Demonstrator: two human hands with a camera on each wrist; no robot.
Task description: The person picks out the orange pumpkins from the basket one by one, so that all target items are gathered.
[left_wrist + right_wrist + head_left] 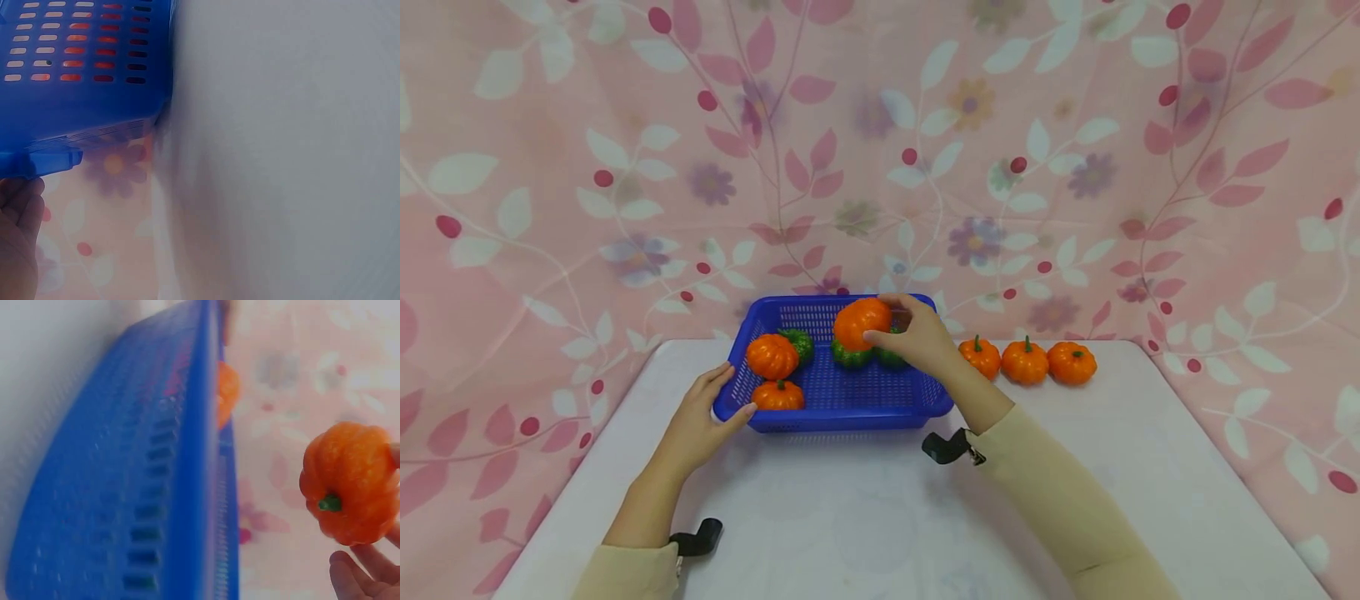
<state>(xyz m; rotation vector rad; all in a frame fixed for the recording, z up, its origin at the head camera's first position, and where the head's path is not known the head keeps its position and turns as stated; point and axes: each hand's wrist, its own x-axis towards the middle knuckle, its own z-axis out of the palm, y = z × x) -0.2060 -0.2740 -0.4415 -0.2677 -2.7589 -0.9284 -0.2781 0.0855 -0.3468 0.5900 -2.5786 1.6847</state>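
Observation:
My right hand (921,337) grips a small orange pumpkin (860,325) between thumb and fingers, over the blue basket (842,422). In the right wrist view this pumpkin (351,481) shows its green stem and hangs beside the basket's rim. My left hand (696,425) holds the basket's front left corner, thumb at the front rim and fingers along the left side. The left wrist view has the fingertips (32,187) right at the rim. Inside the basket, two orange pumpkins, one behind (772,357) and one in front (778,395), sit at the left. Green pumpkins (852,355) lie toward the back, partly hidden.
Three more orange pumpkins (1026,362) stand in a row right of the basket, the nearest partly behind my right wrist. A white cloth (850,517) covers the table. Behind it hangs a pink floral curtain (865,150). Black wrist-camera mounts (946,447) stick out at both sleeves.

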